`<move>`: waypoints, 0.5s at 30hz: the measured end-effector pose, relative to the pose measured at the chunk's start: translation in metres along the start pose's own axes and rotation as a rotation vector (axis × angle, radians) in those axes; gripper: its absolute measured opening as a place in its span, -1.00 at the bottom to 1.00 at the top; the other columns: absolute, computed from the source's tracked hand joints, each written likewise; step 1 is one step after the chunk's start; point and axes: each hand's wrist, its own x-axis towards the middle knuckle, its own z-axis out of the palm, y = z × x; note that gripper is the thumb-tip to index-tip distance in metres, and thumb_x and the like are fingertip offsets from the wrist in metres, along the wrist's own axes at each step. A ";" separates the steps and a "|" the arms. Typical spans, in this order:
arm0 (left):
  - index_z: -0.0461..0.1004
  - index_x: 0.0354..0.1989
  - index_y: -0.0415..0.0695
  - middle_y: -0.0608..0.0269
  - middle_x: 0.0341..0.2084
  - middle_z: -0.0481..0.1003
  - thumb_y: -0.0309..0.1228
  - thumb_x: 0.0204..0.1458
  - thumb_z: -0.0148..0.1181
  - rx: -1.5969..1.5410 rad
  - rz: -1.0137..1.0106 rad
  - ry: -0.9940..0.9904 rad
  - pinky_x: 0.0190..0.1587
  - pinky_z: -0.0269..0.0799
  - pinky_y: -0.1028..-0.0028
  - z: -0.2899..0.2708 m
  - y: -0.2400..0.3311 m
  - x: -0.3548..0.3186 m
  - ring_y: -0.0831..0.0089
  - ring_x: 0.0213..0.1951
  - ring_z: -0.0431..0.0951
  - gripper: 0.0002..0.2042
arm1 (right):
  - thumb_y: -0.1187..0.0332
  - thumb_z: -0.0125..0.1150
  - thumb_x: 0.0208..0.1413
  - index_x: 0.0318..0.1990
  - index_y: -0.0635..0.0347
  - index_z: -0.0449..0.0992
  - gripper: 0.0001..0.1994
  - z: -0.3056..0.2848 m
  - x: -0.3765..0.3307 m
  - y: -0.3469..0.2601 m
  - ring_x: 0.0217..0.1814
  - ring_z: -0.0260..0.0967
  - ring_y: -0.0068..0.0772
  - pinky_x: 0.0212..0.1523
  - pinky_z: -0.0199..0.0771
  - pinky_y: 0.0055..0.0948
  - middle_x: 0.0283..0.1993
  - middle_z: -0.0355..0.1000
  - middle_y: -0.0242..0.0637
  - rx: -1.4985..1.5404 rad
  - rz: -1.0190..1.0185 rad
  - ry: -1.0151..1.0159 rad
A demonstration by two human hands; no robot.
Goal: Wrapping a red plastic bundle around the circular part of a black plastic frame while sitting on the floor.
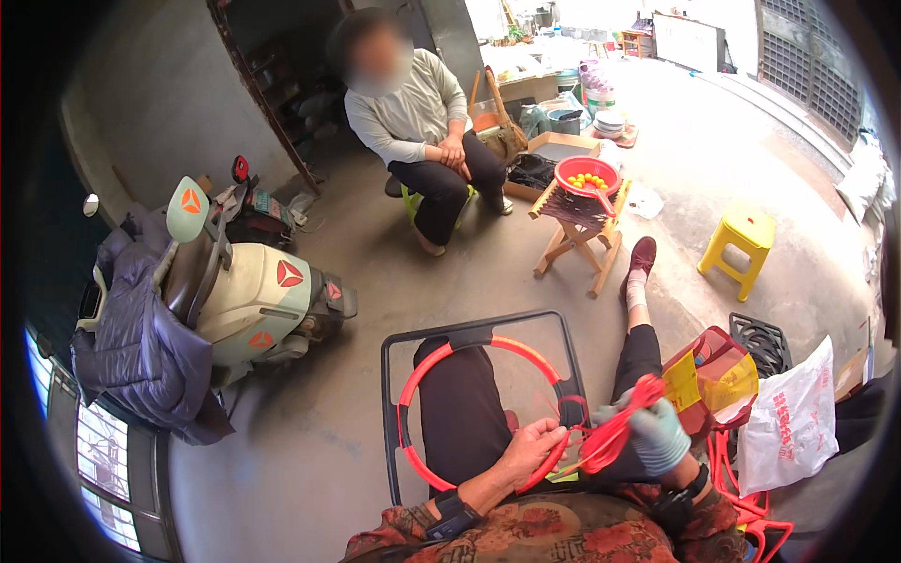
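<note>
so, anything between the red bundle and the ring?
Nothing visible blocks the short gap between the red bundle in the gloved right hand and the ring. Only the left hand covers part of the ring's lower right edge.

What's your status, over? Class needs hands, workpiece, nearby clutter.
Bare left hand on red-and-black ring. Gloved right hand gripping red cord bundle. Ring overlaps black frame in view. Clutter: maroon-and-yellow bag near right hand.

My feed: cream scooter [253, 293] left, square yellow plastic stool [748, 228] right, round red plastic basket [564, 169] atop folding wooden stool [563, 208] ahead.
</note>
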 end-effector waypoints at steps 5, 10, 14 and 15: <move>0.37 -0.24 -0.19 0.19 -0.37 0.51 -0.32 0.21 0.02 -0.072 -0.010 -0.059 -0.51 0.51 0.59 -0.001 -0.007 -0.002 0.53 -0.48 0.54 -0.82 | 0.04 0.06 0.19 0.04 0.24 0.32 -0.54 -0.057 -0.016 -0.039 -0.64 0.25 -0.58 -0.55 0.36 -0.43 -0.56 0.29 -0.46 0.598 -0.055 0.109; 0.36 -0.20 -0.17 0.21 -0.39 0.52 -0.29 0.20 0.04 -0.117 0.017 -0.066 -0.55 0.51 0.59 0.007 -0.005 -0.005 0.54 -0.48 0.54 -0.81 | 0.15 -0.04 0.27 0.12 0.28 0.27 -0.58 -0.107 -0.030 -0.045 -0.71 0.07 -0.74 -0.73 0.10 -0.65 -0.55 0.24 -0.54 0.273 -0.087 0.242; 0.36 -0.19 -0.17 0.18 -0.42 0.53 -0.30 0.19 0.06 -0.136 -0.004 -0.011 -0.56 0.51 0.58 0.009 -0.005 0.001 0.51 -0.51 0.55 -0.81 | 0.13 0.01 0.25 -0.05 0.18 0.38 -0.68 -0.139 -0.003 -0.021 -0.73 0.06 -0.72 -0.77 0.06 -0.65 -0.55 0.26 -0.57 0.272 -0.122 0.432; 0.36 -0.19 -0.17 0.18 -0.42 0.53 -0.30 0.19 0.06 -0.134 -0.004 -0.011 -0.56 0.51 0.58 0.009 -0.004 0.000 0.51 -0.51 0.55 -0.81 | 0.12 0.02 0.24 -0.10 0.15 0.39 -0.71 -0.142 0.008 -0.019 -0.73 0.07 -0.71 -0.76 0.05 -0.64 -0.53 0.27 -0.56 0.352 -0.129 0.513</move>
